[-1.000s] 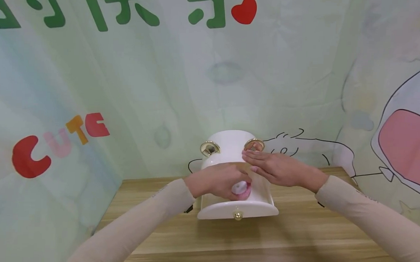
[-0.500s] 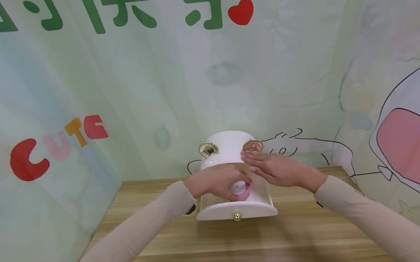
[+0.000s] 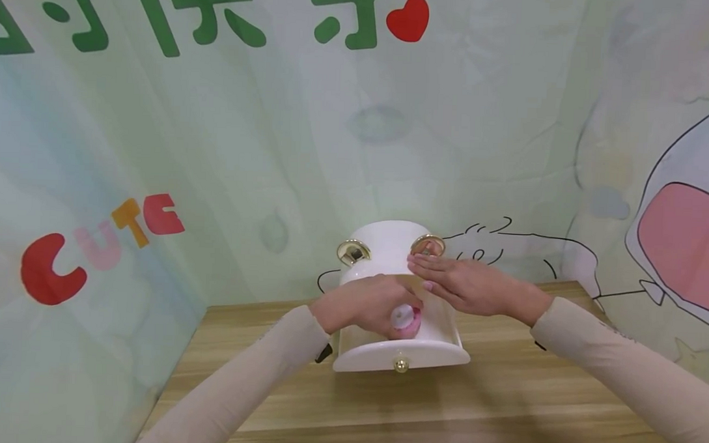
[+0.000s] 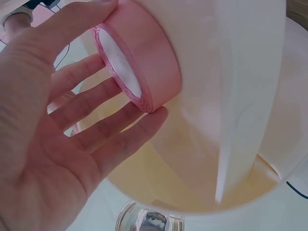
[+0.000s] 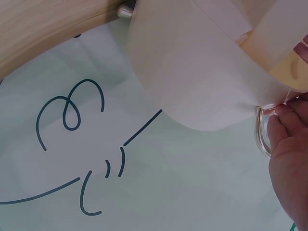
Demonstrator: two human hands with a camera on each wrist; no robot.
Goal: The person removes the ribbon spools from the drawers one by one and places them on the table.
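A roll of pink ribbon (image 3: 410,328) with a white centre is in my left hand (image 3: 369,303), inside the pulled-out drawer (image 3: 373,357) of a white box (image 3: 389,239). The left wrist view shows the thumb and fingers around the ribbon roll (image 4: 154,53), whose flat side faces the palm. My right hand (image 3: 475,286) lies with extended fingers on the box's rounded upper part, beside a gold ring-shaped ear (image 3: 428,244). In the right wrist view, the right hand (image 5: 291,154) touches the box near that ear, its fingertips partly hidden.
A second gold ear (image 3: 354,251) is on the box's left. The drawer front carries a round gold knob (image 3: 401,365). Under the box is a wood-grain table (image 3: 301,402); a printed cloth backdrop (image 3: 263,153) hangs close behind and at the sides.
Both hands, the ribbon roll and the drawer stay in nearly the same places. Only a slight shift of the head view is visible.
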